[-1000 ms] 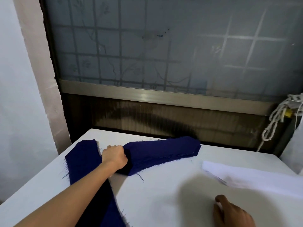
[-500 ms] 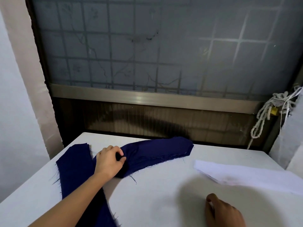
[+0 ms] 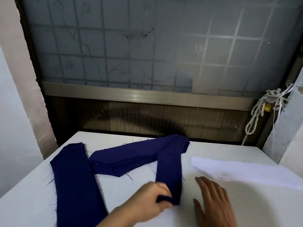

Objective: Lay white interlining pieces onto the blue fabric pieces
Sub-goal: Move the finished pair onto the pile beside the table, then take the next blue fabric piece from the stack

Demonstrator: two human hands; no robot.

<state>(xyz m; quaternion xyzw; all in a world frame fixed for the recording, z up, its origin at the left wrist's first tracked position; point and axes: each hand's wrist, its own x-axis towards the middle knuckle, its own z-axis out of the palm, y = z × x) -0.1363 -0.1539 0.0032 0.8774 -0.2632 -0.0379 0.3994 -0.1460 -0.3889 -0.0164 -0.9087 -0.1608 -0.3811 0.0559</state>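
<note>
1. White table (image 3: 246, 205) under frosted window (image 3: 147, 46); blue stack (image 3: 127, 158) at centre-back.
2. L hand (image 3: 151, 199) pinches near end of one blue strip (image 3: 169, 169), far end on the stack; prob. separating it to lay flat.
3. R hand (image 3: 213, 203) flat on table, fingers straight, near white interlining (image 3: 237, 171); likely steadying, ready to fetch.

Navy blue fabric strips (image 3: 77, 177); white interlining (image 3: 237, 171); white table (image 3: 246, 202).

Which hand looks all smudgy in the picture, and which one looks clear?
Head view: the left hand is smeared where it pinches the blue strip. Head view again: the right hand, flat on the table, looks sharper.
</note>
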